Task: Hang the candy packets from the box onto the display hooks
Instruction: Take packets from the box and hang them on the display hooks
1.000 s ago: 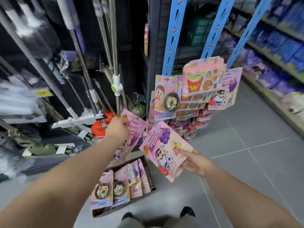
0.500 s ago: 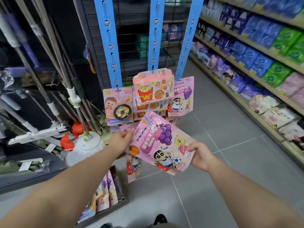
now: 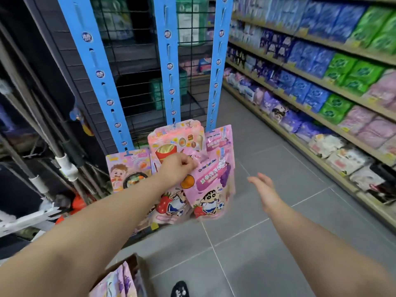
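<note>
My left hand (image 3: 179, 168) pinches the top edge of a pink candy packet (image 3: 209, 187) printed with grapes and a cartoon boy. The packet hangs upright in front of the packets on the rack. Behind it hang a fries-print packet (image 3: 171, 142), a pink packet (image 3: 219, 139) on the right strip, and a packet with a child and a bowl (image 3: 128, 168). Three blue hook strips (image 3: 94, 67) run up a black wire grid. My right hand (image 3: 264, 190) is open and apart from the packet, to its right. The cardboard box (image 3: 128, 279) holding more packets sits at the bottom left.
Mop and broom handles (image 3: 64, 163) lean in a rack at the left. Long shelves of blue, green and pink packs (image 3: 321, 86) line the right side of the aisle. Grey floor tiles (image 3: 278, 243) spread below. My shoe tip (image 3: 180, 289) shows at the bottom.
My right hand has let go of the grape packet and pulled away, open. My left hand has taken the packet by its top and raised it against the rack. The view has tilted up.
</note>
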